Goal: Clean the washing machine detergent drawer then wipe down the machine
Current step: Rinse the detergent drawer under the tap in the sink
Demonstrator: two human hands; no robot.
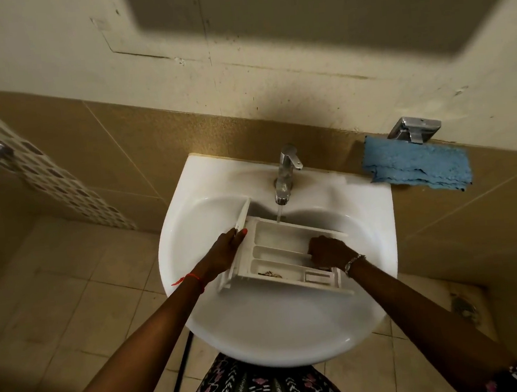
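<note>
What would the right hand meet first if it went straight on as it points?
Likely a divider of the detergent drawer, as the right hand curls into it; the water stream seems to lie beyond.

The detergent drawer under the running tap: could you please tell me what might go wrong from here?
1. Water from the tap lands only in the far compartment of the detergent drawer, so the dark residue in the near compartment may stay.
2. The left hand grips just one end of the drawer over the sink; wet plastic could slip and drop.
</note>
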